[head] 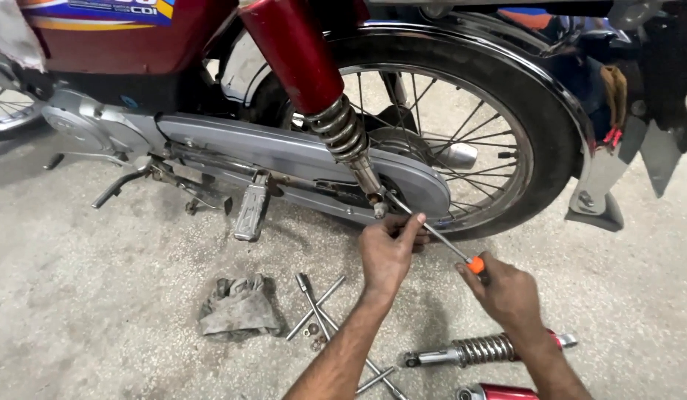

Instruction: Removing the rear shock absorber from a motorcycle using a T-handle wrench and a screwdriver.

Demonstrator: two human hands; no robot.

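The screwdriver [432, 233] lies on a diagonal, its tip up-left at the lower mount [378, 207] of the red rear shock absorber [314, 81], its orange handle down-right. The right hand [506, 292] is closed round the handle. The left hand [388, 248] is nearer the mount, fingers curled about the shaft just below the tip. The mount sits beside the grey chain cover [284, 159], ahead of both hands. On the concrete floor [84, 296] lie a rag [238, 307], cross wrenches [317, 307] and a removed shock absorber [480, 348].

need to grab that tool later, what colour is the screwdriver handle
Orange, mostly hidden in the right hand; the screwdriver shows best in the head view.
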